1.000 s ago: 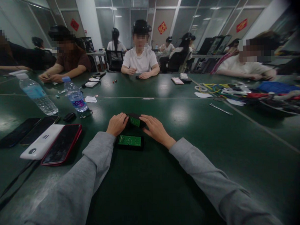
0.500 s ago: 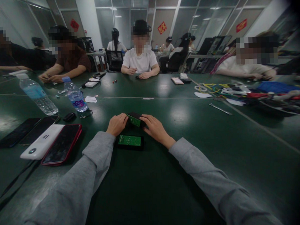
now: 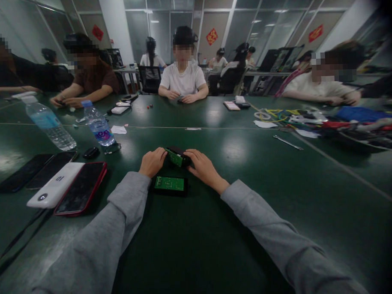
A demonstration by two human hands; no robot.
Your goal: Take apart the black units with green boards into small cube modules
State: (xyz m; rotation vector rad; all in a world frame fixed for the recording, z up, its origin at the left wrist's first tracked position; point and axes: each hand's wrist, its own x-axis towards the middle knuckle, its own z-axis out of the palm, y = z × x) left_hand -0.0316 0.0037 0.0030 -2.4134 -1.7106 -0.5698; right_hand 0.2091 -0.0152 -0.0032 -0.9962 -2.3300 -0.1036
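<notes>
Nearest on the green surface [image 3: 199, 237], in front of the hands, the flat case [image 3: 170, 184] lies face up, a black shell framing a bright green circuit board dotted with small pale solder marks; neither hand holds it. Off toward the surface's left side are the red-cased phone [image 3: 80, 188] and the white power bank [image 3: 57, 184]. Just beyond the flat case, well in from the far edge, is the tilted case [image 3: 175, 156], clamped between both hands: the left hand [image 3: 153, 162] pinches its left end, the right hand [image 3: 201, 165] its right end. It has a dark top and a green board face slanting toward the wearer; finer parts are too small to tell. Over the last second the hands have hardly moved, but this piece has turned slightly, showing its top and right end more plainly, which suggests handling in place, with no sign of release. Farther right lies a wrench [image 3: 288, 143]; at the far edge sits a person in white [image 3: 183, 81].
</notes>
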